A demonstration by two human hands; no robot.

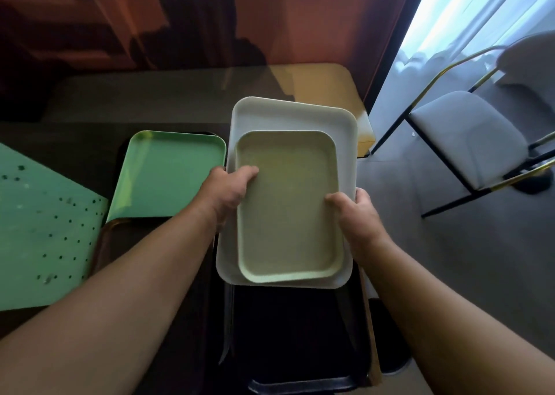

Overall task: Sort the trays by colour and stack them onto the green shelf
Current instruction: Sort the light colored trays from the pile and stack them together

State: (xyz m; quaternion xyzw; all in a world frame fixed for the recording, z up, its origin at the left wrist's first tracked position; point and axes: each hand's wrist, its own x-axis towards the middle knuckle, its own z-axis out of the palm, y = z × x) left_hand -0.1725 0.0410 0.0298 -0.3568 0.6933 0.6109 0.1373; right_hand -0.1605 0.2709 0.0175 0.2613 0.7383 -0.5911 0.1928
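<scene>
The left hand [231,190] grips the left edge of the cream tray [288,208], thumb hooked over the rim and fingers hidden beneath. The right hand [357,217] grips the right edge the same way, thumb on the rim, fingers out of sight under it. Whether either hand also holds the white tray [294,115] beneath cannot be told; the cream tray sits inside that larger one, and both seem to be raised above a black stack [288,334] of trays near the person. Just left lies a green tray [168,178] on dark trays, and farther left the perforated green shelf [45,229]. A chair [468,136] stands far right.

This looks like the sorting step: light trays being lifted off the mixed pile. The next move likely calls for carrying them level leftward, keeping the small tray from sliding, and setting them onto the shelf apart from the green one.
</scene>
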